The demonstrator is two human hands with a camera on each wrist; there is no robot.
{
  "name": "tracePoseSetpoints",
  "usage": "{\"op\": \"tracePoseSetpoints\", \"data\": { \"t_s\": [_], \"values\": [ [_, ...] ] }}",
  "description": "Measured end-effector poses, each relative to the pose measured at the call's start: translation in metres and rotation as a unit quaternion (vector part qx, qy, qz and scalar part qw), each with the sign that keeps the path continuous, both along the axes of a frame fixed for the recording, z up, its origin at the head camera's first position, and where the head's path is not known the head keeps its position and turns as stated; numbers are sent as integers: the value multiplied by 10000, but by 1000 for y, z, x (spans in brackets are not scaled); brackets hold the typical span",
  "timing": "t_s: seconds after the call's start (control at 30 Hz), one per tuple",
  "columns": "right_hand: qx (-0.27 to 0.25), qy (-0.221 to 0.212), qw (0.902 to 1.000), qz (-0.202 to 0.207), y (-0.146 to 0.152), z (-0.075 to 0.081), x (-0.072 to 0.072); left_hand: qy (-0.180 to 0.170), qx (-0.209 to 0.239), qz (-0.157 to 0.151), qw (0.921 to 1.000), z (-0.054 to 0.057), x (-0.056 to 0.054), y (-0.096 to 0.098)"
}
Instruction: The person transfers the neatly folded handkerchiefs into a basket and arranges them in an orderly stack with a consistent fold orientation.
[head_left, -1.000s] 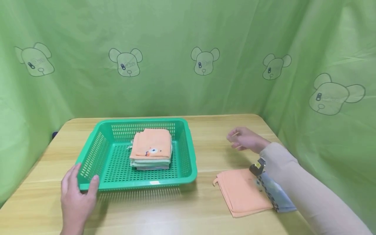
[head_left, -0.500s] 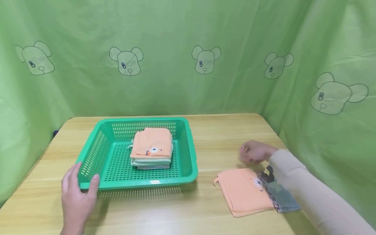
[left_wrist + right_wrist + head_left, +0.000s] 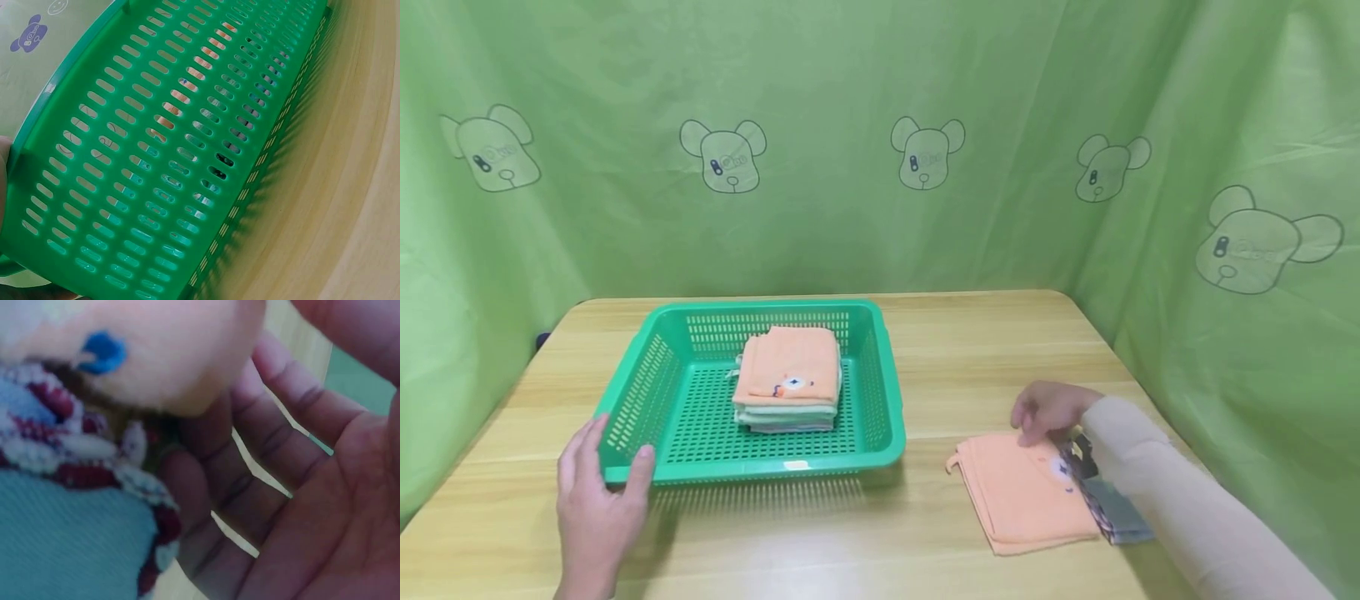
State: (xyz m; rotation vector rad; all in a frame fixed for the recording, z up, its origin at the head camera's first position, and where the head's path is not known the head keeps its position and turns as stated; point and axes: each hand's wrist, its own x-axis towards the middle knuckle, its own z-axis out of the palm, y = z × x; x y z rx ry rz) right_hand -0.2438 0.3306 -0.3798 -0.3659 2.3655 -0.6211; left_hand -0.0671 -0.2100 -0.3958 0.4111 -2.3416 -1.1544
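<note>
A green plastic basket (image 3: 737, 473) holds a stack of folded cloths (image 3: 792, 362), the top one orange with a bear face. My left hand (image 3: 597, 508) grips its near left corner, thumb on the front rim and fingers along the left side. To the right of the basket lies a folded orange cloth (image 3: 1018, 500) with a hanging loop. Beside it is a grey-blue cloth (image 3: 1126, 518) with a patterned border, partly hidden by my sleeve. My right hand (image 3: 1051, 408) is at the orange cloth's far edge; in the right wrist view its fingers (image 3: 275, 437) curve loosely behind the cloths, thumb apart.
Everything rests on a wooden table (image 3: 820, 550). A green curtain (image 3: 820, 225) with bear-head prints hangs behind it and along both sides. A dark wrist-camera mount (image 3: 1081, 457) sits under my right wrist, close to the cloths.
My right hand has moved from the table's far right part back toward me and down to the orange cloth's far edge. My left hand and the basket look unmoved.
</note>
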Motion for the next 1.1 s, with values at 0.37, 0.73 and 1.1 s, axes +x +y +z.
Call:
{"op": "tracePoseSetpoints", "data": {
  "t_s": [0.37,0.73,1.1],
  "values": [
    [132,111,9991,392,6,-1,-7,-17,-2,-28,10000,0,-2,0],
    [391,-610,9971,246,1,11,-3,-45,34,24,10000,2,0,0],
    [-155,192,9992,-327,13,-8,-10,51,16,-9,10000,-1,-1,-1]
  ]
}}
